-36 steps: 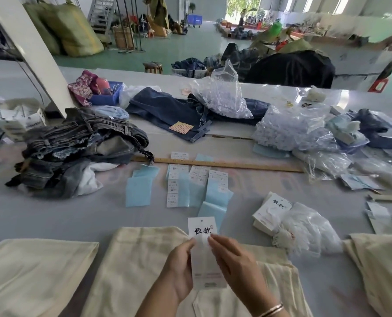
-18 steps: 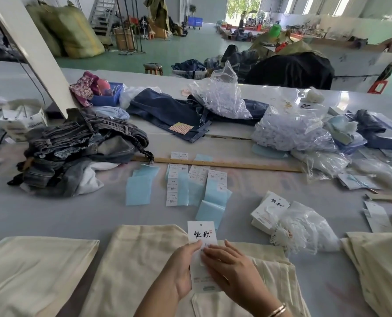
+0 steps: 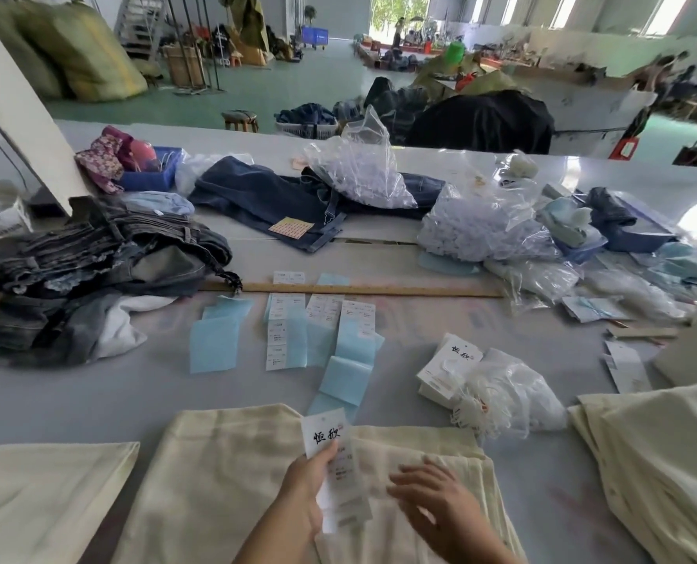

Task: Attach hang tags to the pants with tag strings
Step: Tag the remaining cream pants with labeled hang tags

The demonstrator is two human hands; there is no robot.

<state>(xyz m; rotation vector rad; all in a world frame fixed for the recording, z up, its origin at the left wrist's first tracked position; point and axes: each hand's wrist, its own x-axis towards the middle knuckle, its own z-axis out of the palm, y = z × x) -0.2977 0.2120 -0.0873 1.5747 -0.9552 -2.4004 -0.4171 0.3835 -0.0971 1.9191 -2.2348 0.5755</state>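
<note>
Head view: left hand pinches a hang tag above cream pants on the desk; right hand hovers released, fingers spread.

Cream pants, white black-lettered hang tag, pale blue slips, seemingly floral cloth.

bright daylight from far windows | edges warped | right side glare, hands blurred
</note>
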